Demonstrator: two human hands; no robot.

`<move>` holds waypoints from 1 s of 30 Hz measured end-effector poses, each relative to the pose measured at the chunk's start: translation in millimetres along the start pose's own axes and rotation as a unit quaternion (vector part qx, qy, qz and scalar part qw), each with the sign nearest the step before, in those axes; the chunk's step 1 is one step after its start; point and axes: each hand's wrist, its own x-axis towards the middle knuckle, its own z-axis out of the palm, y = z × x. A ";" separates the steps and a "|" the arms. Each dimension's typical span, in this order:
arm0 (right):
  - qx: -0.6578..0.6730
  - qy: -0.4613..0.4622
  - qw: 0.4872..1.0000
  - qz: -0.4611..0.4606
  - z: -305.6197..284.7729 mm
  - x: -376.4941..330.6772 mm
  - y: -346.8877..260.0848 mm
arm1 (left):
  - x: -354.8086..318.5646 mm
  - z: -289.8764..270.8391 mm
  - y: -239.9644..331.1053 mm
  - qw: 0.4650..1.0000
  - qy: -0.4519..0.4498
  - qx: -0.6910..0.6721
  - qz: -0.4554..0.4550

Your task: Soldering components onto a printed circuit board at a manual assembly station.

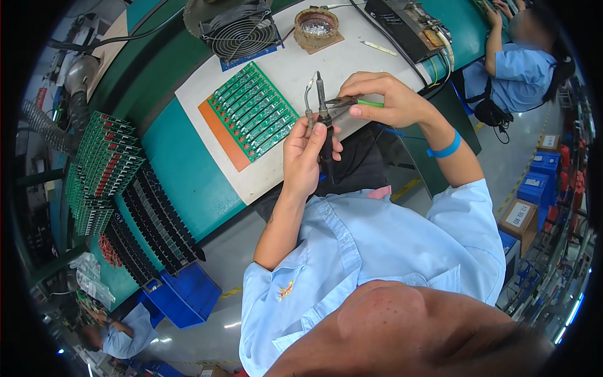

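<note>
My left hand is closed round the dark handle of a soldering iron, its tip pointing up and away from me. Beside the tip runs a thin, bent metal tube, also by my left fingers. In my right hand is a pair of pliers with green on the handle. The dark jaws meet the iron near its collar; whether they grip it or just touch it, I cannot tell. Left of my hands, a panel of green circuit boards lies over an orange sheet on white paper.
At the back stand a black fan, a round pot of shiny metal and a black box with cables. A white stick lies nearby. Stacked green boards, black racks and a blue bin are left. Two people work nearby.
</note>
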 end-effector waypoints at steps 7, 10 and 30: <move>0.040 -0.026 0.999 -0.002 1.5 2.1 5.6 | -1.4 0.8 2.5 1.000 -0.005 -0.017 -0.009; 0.005 0.026 0.999 0.018 -5.0 4.1 -4.8 | -4.2 4.7 1.5 0.999 0.035 0.019 0.013; -0.156 0.085 0.980 0.090 -6.5 3.2 -56.1 | -4.1 12.5 -19.4 0.910 0.167 0.325 0.194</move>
